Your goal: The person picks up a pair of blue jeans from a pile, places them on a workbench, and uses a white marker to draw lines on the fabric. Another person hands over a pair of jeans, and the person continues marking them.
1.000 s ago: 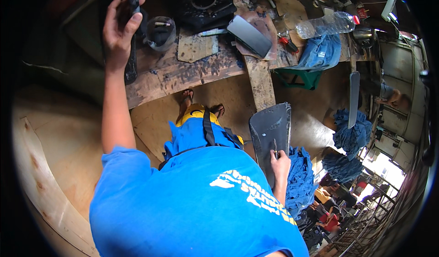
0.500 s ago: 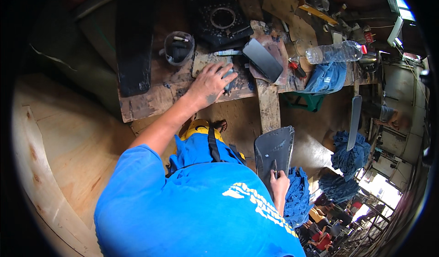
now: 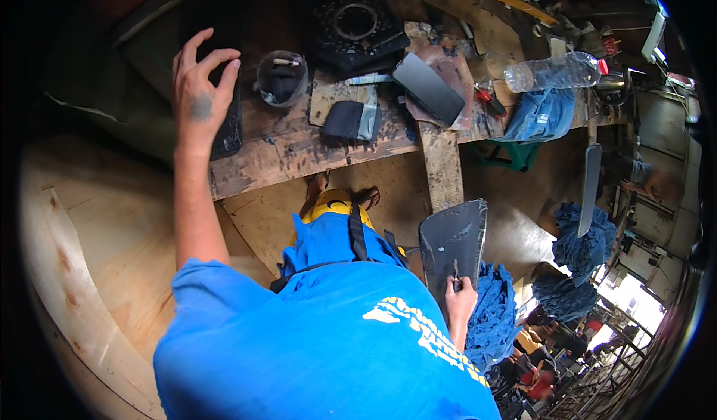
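Observation:
My left hand (image 3: 202,95) is raised over a long dark panel (image 3: 227,132) at the bench's left end, fingers curved and apart, with nothing between them. Low on the right, my right hand (image 3: 461,300) is closed round a slim pointed tool (image 3: 455,266) whose tip points away from me. The tool lies over a dark, flat board (image 3: 453,233) with worn edges; I cannot tell whether it touches. On the bench rests a folded dark piece (image 3: 343,119) with a shiny grey strip (image 3: 368,122) at its right side. A clear plastic tub (image 3: 282,84) with dark contents stands to my left hand's right.
The stained wooden bench (image 3: 261,158) also carries a phone (image 3: 428,89), a clear bottle (image 3: 553,72), a red-handled tool (image 3: 489,100) and blue denim (image 3: 544,115). A wooden plank (image 3: 441,170) juts toward me. Denim heaps (image 3: 489,319) lie at right. People sit farther off.
My left hand has left the folded dark piece and moved left and up to the long panel, uncovering that piece. My right hand keeps the tool at the board.

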Motion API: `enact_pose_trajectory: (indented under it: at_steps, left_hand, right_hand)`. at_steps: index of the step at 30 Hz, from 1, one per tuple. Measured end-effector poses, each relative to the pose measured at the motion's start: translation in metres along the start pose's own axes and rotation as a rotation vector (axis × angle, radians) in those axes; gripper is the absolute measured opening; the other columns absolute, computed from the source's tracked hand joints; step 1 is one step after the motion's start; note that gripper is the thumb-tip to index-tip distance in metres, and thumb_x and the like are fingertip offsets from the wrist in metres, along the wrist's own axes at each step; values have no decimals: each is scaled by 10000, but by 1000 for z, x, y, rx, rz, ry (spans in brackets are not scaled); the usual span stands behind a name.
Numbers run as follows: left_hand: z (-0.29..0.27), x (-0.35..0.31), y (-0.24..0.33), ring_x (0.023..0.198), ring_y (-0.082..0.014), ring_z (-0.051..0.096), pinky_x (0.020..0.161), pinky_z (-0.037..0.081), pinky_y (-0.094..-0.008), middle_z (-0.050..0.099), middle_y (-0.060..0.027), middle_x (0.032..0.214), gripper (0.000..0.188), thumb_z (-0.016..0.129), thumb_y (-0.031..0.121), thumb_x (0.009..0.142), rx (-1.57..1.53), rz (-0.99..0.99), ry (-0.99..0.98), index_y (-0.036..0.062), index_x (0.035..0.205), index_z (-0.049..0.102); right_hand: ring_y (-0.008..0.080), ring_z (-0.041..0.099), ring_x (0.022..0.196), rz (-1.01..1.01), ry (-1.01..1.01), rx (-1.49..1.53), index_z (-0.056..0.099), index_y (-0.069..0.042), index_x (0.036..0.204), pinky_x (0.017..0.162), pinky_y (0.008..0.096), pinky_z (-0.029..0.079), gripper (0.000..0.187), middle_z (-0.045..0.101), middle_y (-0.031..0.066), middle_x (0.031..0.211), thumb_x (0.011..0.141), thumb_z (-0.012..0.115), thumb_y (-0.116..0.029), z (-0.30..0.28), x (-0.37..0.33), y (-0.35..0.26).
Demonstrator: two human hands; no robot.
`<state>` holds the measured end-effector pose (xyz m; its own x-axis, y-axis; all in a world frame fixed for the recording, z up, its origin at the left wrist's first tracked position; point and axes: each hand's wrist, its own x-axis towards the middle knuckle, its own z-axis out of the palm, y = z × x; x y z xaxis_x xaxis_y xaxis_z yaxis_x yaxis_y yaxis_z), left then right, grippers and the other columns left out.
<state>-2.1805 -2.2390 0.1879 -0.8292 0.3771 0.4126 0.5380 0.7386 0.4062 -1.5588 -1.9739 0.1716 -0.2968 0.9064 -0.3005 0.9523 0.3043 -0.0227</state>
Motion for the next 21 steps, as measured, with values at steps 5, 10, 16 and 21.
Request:
enact_pose_trajectory:
  at_steps: [5, 10, 16, 21]
  left_hand:
    - [-9, 15, 7, 1453, -359, 555, 1194, 454, -472, 620, -115, 1573, 156, 823, 192, 905, -63, 112, -320, 118, 1040, 849]
    - [-2, 19, 28, 1507, -361, 518, 1193, 444, -512, 585, -161, 1618, 188, 846, 219, 857, 46, 120, -523, 89, 992, 838]
    - [3, 43, 47, 1467, -368, 567, 1168, 467, -518, 602, -220, 1590, 266, 901, 294, 764, 172, -8, -802, 92, 920, 828]
    - [11, 57, 56, 1360, -356, 640, 1106, 525, -483, 680, -214, 1431, 342, 927, 327, 725, 249, -32, -879, 78, 931, 814]
  right_hand:
    - [420, 751, 762, 19, -18, -15, 689, -21, 898, 718, 500, 569, 352, 744, 185, 796, 943, 828, -341, -3, 4, -3]
    - [432, 753, 773, 41, -17, -12, 705, -21, 912, 720, 502, 571, 346, 749, 198, 803, 948, 823, -345, -6, 1, -7]
    - [420, 736, 712, 6, 45, 12, 722, 0, 916, 684, 480, 560, 366, 730, 212, 757, 939, 833, -348, -4, 1, -7]
    - [438, 745, 765, 17, 40, 9, 712, -14, 896, 726, 514, 573, 366, 744, 207, 806, 944, 817, -361, -4, 2, -10]
